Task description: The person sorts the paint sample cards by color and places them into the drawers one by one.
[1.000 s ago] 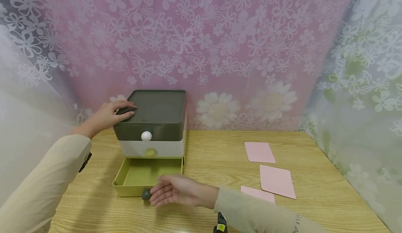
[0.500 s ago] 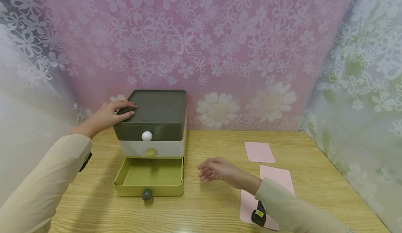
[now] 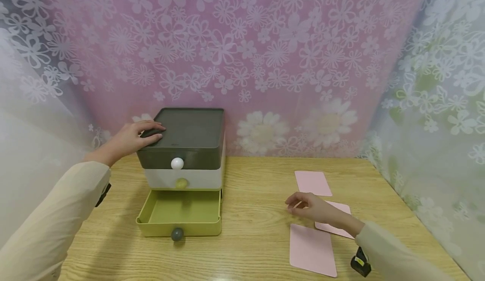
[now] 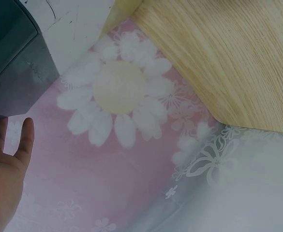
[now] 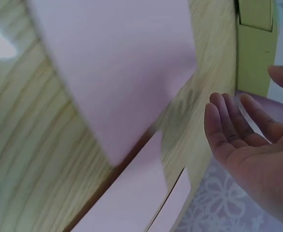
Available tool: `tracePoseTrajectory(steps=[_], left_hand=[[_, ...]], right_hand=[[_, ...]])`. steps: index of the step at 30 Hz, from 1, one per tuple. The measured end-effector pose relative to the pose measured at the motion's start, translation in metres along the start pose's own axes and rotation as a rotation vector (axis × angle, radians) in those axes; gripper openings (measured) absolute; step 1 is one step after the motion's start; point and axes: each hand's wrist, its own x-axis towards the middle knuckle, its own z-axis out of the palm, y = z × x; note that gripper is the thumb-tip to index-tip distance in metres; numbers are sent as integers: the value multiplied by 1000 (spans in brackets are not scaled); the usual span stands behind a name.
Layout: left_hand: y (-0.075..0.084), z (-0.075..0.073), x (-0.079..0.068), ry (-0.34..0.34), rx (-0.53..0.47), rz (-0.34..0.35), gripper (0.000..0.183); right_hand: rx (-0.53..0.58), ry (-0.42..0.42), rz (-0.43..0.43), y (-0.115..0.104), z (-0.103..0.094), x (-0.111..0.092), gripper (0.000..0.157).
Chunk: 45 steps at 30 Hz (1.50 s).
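My left hand rests on the left edge of the dark grey top of a small drawer unit, its fingers lying over the lid. The unit's bottom drawer, a green one with a dark round knob, is pulled out and holds nothing visible. My right hand is above the table beside the pink cards, fingers loosely bent and holding nothing. The nearest pink card lies just in front of it, a second pink card is partly hidden under the hand and wrist, and a third pink card lies farther back.
The wooden table carries everything. Above the green drawer, a white drawer with a green knob and a dark drawer with a white knob are closed. Flowered curtains stand behind and at both sides.
My right hand has moved away from the drawer's dark knob, rightward across the table to the pink cards. The left hand has stayed on the unit; the drawer remains pulled out.
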Motion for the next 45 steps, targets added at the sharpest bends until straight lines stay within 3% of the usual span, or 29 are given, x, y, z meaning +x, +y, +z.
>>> tracePoseTrajectory(steps=[6,14,24,30,36,45], left_hand=[[-1,0,0,-5,-12,-3,40],[-1,0,1,-2,-10,4,40],[-1,0,1,6,-3,9,39],[0,0,1,5,-4,9,39],[1,0,0,9,-5,7,39],[2,0,0,16,-7,14,38]], right_hand=[[-108,-45,-77,12,-6,-17,40],[-223,-92,-25,9,2,-31,58],[-531,-7,-14,6,21,-36,76],[-507,-4,19,6,25,-34,75],[-491,26,-19,3,27,-33,72],[-427,-31,-23,-1,24,-29,69]])
